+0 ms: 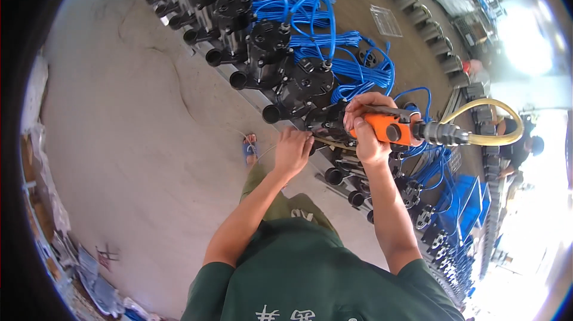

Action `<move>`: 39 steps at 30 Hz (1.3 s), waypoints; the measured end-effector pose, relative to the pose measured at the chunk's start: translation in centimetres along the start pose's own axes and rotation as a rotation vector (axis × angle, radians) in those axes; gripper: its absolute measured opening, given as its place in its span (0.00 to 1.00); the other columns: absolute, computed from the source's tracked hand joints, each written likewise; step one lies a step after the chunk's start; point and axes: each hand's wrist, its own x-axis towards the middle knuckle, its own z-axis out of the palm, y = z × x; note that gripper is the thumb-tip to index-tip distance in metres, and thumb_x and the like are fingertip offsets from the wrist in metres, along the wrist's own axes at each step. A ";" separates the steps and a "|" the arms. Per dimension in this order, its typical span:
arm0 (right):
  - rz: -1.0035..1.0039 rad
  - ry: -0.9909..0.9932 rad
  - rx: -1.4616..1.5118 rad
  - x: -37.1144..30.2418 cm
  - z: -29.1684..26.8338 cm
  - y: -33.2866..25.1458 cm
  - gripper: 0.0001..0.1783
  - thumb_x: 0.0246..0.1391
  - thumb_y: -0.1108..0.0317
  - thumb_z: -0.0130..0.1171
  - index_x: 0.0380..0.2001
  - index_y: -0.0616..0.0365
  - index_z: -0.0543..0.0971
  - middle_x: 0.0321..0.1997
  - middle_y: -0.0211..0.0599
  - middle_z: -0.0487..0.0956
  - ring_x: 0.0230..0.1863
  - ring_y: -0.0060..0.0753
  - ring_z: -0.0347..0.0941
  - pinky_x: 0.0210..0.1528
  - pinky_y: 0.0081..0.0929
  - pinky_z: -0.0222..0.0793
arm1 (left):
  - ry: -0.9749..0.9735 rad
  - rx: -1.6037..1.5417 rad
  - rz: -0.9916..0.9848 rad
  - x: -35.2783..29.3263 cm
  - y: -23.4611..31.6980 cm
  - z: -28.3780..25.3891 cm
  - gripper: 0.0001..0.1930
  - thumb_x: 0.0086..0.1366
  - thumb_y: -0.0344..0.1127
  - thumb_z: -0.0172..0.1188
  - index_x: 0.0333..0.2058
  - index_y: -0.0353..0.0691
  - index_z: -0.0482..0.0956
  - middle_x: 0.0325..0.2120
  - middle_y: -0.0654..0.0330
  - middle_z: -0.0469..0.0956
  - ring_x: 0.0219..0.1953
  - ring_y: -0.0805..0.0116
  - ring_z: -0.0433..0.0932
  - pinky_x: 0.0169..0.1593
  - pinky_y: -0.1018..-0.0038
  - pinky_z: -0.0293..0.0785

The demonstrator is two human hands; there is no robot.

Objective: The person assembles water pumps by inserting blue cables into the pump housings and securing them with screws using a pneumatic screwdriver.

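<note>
Dark-green shirt (298,273) fills six o'clock. The right hand (369,147) is wrapped around an orange power tool (383,124), whose yellow hose (518,119) loops out at three o'clock. A black pump (326,119) lies at that hand's ten o'clock and the left hand's (292,151) one-to-two o'clock; whether those curled left fingers pinch anything, I cannot tell.

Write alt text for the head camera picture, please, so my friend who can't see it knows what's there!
A person's right hand grips an orange tool with a yellow hose over a long row of black machines, while the left hand is at the row's near edge. Bundled blue cables lie along the row's far side.
</note>
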 end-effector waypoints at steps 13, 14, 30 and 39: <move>-0.031 0.071 -0.025 -0.3 -0.1 -0.1 0.20 0.50 0.78 0.54 0.49 0.68 0.71 0.37 0.45 0.80 0.27 0.25 0.74 0.32 0.24 0.74 | -0.093 -1.899 -1.458 -2.1 7.2 5.9 0.18 0.79 0.43 0.45 0.43 0.33 0.76 0.32 0.54 0.78 0.31 0.65 0.78 0.33 0.70 0.78; -0.056 0.075 -0.035 -0.8 -0.3 -1.2 0.20 0.50 0.77 0.55 0.48 0.68 0.71 0.37 0.46 0.79 0.27 0.26 0.74 0.32 0.26 0.75 | 0.009 -1.925 -1.408 -1.4 7.5 6.9 0.16 0.79 0.40 0.44 0.43 0.33 0.76 0.32 0.54 0.78 0.32 0.65 0.78 0.34 0.69 0.78; -0.111 0.169 -0.095 -4.3 -4.8 -1.4 0.20 0.46 0.79 0.53 0.46 0.67 0.72 0.37 0.49 0.77 0.25 0.28 0.72 0.32 0.31 0.75 | 0.293 -2.024 -1.324 -0.8 7.3 9.4 0.12 0.73 0.29 0.43 0.45 0.29 0.74 0.34 0.50 0.78 0.33 0.61 0.78 0.35 0.67 0.79; -0.012 0.102 -0.034 -4.0 -5.9 0.9 0.14 0.48 0.79 0.52 0.40 0.63 0.72 0.34 0.45 0.76 0.26 0.29 0.73 0.34 0.29 0.75 | 0.170 -1.715 -1.378 -0.3 7.7 7.7 0.11 0.74 0.32 0.44 0.42 0.33 0.75 0.32 0.49 0.79 0.31 0.61 0.79 0.35 0.66 0.80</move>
